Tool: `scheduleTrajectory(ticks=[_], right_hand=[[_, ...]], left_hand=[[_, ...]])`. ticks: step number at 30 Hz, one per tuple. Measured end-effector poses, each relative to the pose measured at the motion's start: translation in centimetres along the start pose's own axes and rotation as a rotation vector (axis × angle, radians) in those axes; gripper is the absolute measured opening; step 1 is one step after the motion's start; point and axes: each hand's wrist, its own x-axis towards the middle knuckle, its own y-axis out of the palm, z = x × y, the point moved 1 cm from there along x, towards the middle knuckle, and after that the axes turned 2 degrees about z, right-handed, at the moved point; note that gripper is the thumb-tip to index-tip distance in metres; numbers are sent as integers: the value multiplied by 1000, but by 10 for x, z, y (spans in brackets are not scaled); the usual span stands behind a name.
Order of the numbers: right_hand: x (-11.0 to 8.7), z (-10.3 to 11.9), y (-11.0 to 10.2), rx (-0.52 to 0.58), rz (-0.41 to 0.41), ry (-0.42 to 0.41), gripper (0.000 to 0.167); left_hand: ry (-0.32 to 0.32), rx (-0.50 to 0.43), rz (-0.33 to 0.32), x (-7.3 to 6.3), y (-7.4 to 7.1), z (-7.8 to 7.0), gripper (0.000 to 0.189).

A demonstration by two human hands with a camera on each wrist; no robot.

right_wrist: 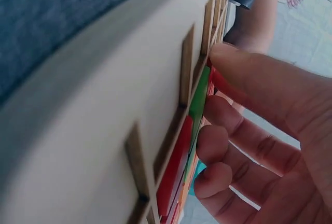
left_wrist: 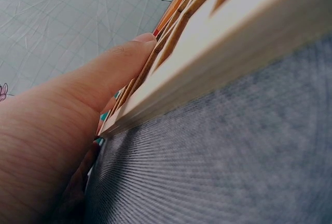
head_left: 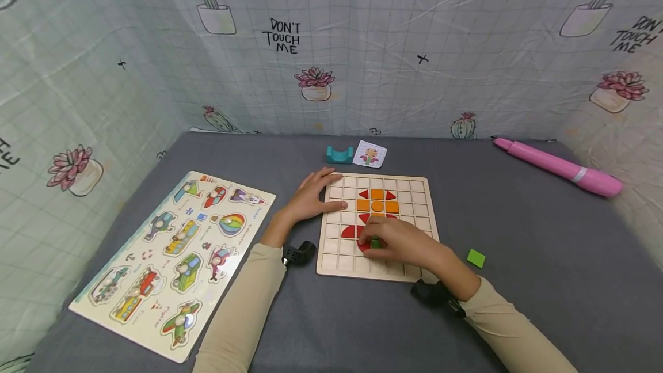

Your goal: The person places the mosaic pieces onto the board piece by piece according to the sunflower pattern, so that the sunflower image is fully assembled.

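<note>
A wooden grid board (head_left: 336, 261) holds orange tiles (head_left: 364, 205), red tiles (head_left: 348, 232) and a green tile (head_left: 376, 243) in its cells. My left hand (head_left: 313, 195) rests on the board's upper left edge, with its thumb lying on the grid, as the left wrist view also shows. My right hand (head_left: 404, 239) reaches over the lower middle of the grid. Its thumb and index finger pinch a red tile (right_wrist: 212, 73) with a curved edge, right beside the green tile (right_wrist: 197, 99). The fingers partly cover that tile. A loose green square (head_left: 476, 258) lies right of the board.
Behind the board stand a teal holder (head_left: 339, 156) and a small pattern card (head_left: 370, 154). A vehicle peg puzzle (head_left: 207, 298) lies at the left. A large pink pen-shaped object (head_left: 559, 167) lies at the back right, near the printed fabric wall (head_left: 362, 73).
</note>
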Motion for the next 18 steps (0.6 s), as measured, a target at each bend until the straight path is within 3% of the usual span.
scheduleTrajectory(ticks=[10,18], right_hand=[[-4,-3,-3,36,33,7,16],[-19,-17,-10,94,20,1,13]], left_hand=[[-3,6,0,1,0,0,74],[-11,-6,4,1,0,1,74]])
